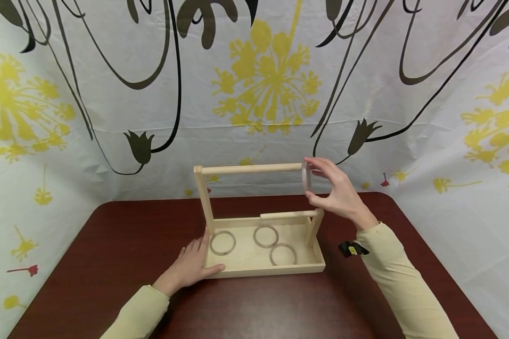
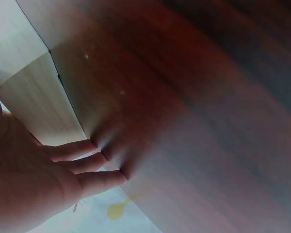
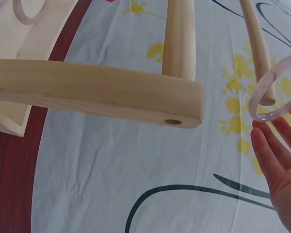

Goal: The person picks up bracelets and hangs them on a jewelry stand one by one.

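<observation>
Between thumb and fingers, my right hand [image 1: 337, 193] pinches a pale translucent bangle [image 1: 307, 176] upright at the right end of the upper wooden bar [image 1: 254, 168]. In the right wrist view, the end of that bar [image 3: 267, 101] shows within the opening of the bangle [image 3: 263, 92]. My left hand [image 1: 191, 263] rests on the left end of the wooden stand's tray [image 1: 275, 271], its thumb over the front rim. In the left wrist view, straight fingers [image 2: 102, 180] lie along the tray's outer side. Three similar bangles [image 1: 211, 243] lie flat in the tray.
A shorter, lower bar [image 1: 288, 215] on a right-hand post [image 1: 315, 228] points left over the tray. A taller post [image 1: 204, 200] carries the upper bar at the left. The stand is on a dark red-brown table [image 1: 258, 310], with a flower-patterned cloth [image 1: 280, 146] behind it.
</observation>
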A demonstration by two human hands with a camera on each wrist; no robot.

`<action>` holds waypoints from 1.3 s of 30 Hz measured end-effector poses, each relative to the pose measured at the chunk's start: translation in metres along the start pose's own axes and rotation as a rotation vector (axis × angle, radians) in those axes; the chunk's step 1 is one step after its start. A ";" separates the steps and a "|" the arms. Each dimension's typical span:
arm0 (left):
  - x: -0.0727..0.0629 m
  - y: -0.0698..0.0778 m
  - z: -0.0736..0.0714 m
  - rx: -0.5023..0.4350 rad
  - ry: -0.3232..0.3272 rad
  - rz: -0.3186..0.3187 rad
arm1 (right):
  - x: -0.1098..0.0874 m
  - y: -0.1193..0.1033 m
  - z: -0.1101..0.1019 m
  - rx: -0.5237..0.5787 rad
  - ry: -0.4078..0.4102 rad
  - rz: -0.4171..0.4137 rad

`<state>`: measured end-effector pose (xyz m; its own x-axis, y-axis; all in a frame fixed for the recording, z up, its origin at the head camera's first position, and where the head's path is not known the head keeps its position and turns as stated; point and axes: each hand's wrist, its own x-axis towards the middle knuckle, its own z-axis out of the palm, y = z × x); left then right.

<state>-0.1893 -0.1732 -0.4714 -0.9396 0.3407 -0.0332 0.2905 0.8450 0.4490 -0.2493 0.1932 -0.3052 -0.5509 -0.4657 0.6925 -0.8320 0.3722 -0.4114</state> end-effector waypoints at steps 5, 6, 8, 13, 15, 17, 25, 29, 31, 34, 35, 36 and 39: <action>0.000 0.000 0.000 -0.002 0.001 -0.003 | 0.010 0.003 0.006 0.006 -0.007 -0.018; 0.000 0.000 0.000 -0.002 0.001 -0.003 | 0.012 0.003 0.007 0.008 -0.010 -0.019; 0.000 0.000 0.001 -0.001 -0.002 -0.003 | 0.013 0.010 0.011 0.007 -0.020 -0.018; -0.001 0.000 0.000 0.002 0.001 -0.001 | 0.012 0.043 0.020 -0.045 -0.053 -0.014; -0.001 0.000 0.000 0.000 0.004 -0.001 | 0.013 0.049 0.023 -0.077 -0.066 -0.014; -0.001 0.000 0.001 0.001 0.003 -0.003 | 0.015 0.048 0.025 -0.110 -0.084 -0.005; -0.001 0.002 -0.001 -0.004 0.001 -0.005 | 0.023 0.045 0.035 -0.211 -0.109 -0.031; -0.002 0.003 -0.001 -0.002 0.008 -0.002 | 0.028 0.045 0.038 -0.251 -0.092 -0.094; -0.002 0.003 -0.001 -0.004 0.010 -0.004 | 0.030 0.043 0.038 -0.273 -0.092 -0.118; -0.001 0.001 0.000 -0.010 0.011 -0.007 | 0.033 0.041 0.040 -0.312 -0.104 -0.137; -0.001 0.000 0.001 -0.006 0.006 -0.010 | 0.033 0.040 0.041 -0.325 -0.111 -0.139; -0.001 0.000 0.001 -0.008 0.010 -0.009 | 0.034 0.039 0.041 -0.338 -0.115 -0.143; 0.000 -0.001 0.002 0.002 0.008 -0.007 | 0.037 0.035 0.044 -0.367 -0.126 -0.155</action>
<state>-0.1889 -0.1732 -0.4738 -0.9429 0.3319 -0.0292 0.2847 0.8482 0.4466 -0.3020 0.1537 -0.3201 -0.4436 -0.6247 0.6426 -0.8395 0.5407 -0.0538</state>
